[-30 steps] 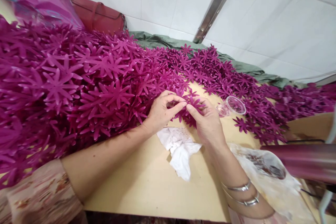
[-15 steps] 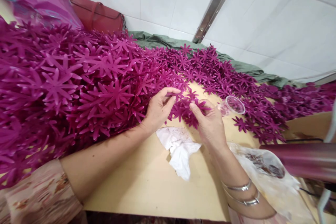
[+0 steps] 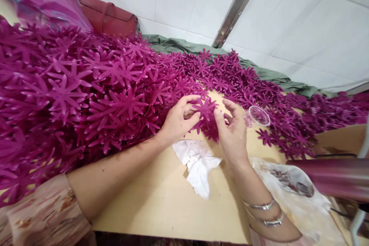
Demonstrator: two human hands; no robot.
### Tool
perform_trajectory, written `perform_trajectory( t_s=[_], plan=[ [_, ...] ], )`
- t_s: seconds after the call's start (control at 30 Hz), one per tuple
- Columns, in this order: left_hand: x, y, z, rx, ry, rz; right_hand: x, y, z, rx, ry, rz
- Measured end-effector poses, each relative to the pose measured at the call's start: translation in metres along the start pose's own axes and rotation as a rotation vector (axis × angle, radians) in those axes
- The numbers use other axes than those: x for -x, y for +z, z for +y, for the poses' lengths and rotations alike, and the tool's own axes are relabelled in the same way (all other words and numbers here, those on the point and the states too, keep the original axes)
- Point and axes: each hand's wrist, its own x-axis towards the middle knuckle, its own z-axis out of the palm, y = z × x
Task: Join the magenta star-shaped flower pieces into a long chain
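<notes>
A magenta flower-shaped piece [image 3: 205,108] with long narrow petals is between my hands, over the table. My left hand [image 3: 177,119] has its thumb and fingers at the left petals of this piece and holds it there. My right hand [image 3: 234,130] is just to its right, thumb and index finger apart, the thumb tip close to the right petals. Beneath the held piece lie more magenta flower pieces [image 3: 212,132]. A crumpled white tissue [image 3: 197,167] with small dark specks rests on the table below the hands.
A large heap of magenta flower pieces [image 3: 66,96] fills the left; darker ones [image 3: 248,80] spread to the right. A clear plastic cup [image 3: 259,115] lies near my right hand. Beyond are a plastic bag [image 3: 300,207], a purple cylinder [image 3: 331,177] and a red handbag [image 3: 106,15].
The flower piece has moved from my right hand's fingers toward my left hand. My right thumb and index finger have spread apart, while my left fingers have come onto the petals.
</notes>
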Motion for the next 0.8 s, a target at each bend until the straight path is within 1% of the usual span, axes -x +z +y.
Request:
perform_trajectory(
  t_s=[0.1,0.2,0.3,0.43,0.5,0.6,0.7,0.8],
  plan=[
    [0.0013,0.0006,0.0005,-0.022,0.012,-0.048,0.0007,-0.001,-0.0066,0.031,-0.045,-0.079],
    [0.0014,0.0002,0.0003,-0.038,0.018,-0.053,0.0005,0.0005,-0.0079,-0.047,-0.064,-0.114],
    [0.0012,0.0002,0.0012,-0.054,0.004,-0.044,0.0003,0.0023,-0.0067,-0.109,-0.019,-0.132],
    [0.0011,0.001,0.0014,-0.038,-0.021,-0.044,0.0016,0.0026,-0.0056,-0.13,0.061,-0.162],
    [0.0011,0.0011,0.0005,-0.011,-0.027,-0.057,0.0029,0.0022,-0.006,-0.106,0.047,-0.172],
    [0.0014,0.0008,-0.0004,0.016,-0.025,-0.087,0.0044,0.0017,-0.0082,-0.015,0.003,-0.181],
    [0.0022,0.0004,0.0002,-0.002,-0.029,-0.129,0.0047,0.0011,-0.0097,0.067,-0.023,-0.189],
    [0.0029,0.0003,0.0008,-0.021,-0.007,-0.141,0.0041,-0.0002,-0.0083,0.109,-0.043,-0.194]
  ],
)
